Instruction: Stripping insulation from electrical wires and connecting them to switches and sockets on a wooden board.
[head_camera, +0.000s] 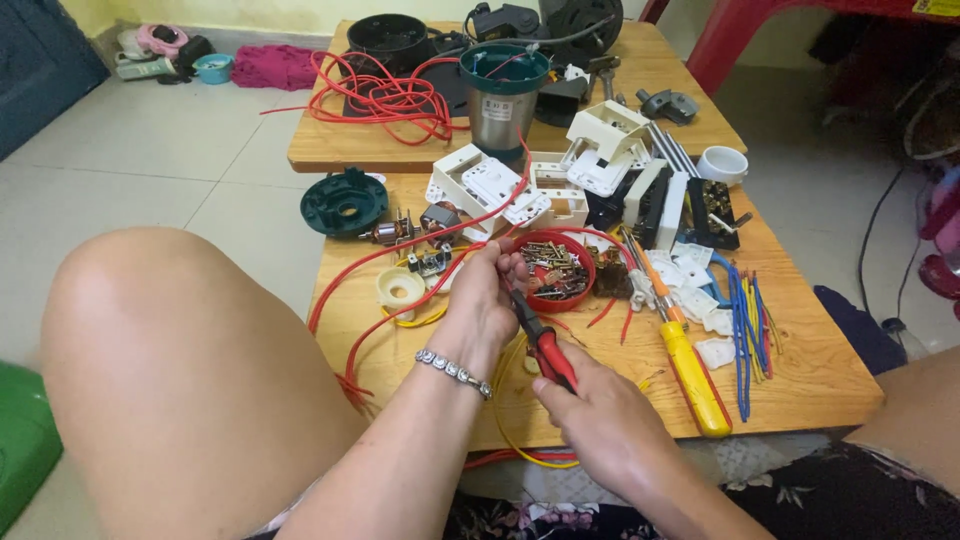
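Note:
My left hand (484, 297), with a bead bracelet on the wrist, pinches a red wire (400, 250) just above the low wooden table (820, 370). My right hand (598, 415) grips red-handled pliers (545, 345) whose jaws point up at the wire between my left fingers. Right behind the hands stands a red bowl (556, 268) full of screws. A yellow-handled screwdriver (690, 372) lies to the right of my right hand.
White switch housings (480, 185), blue and yellow wire pieces (745, 320), a small motor (395, 230) and a white ring (402, 288) litter the table. A steel cup with teal rim (503, 95) and coiled red wire (385, 95) sit behind. My bare knee (170, 380) is at left.

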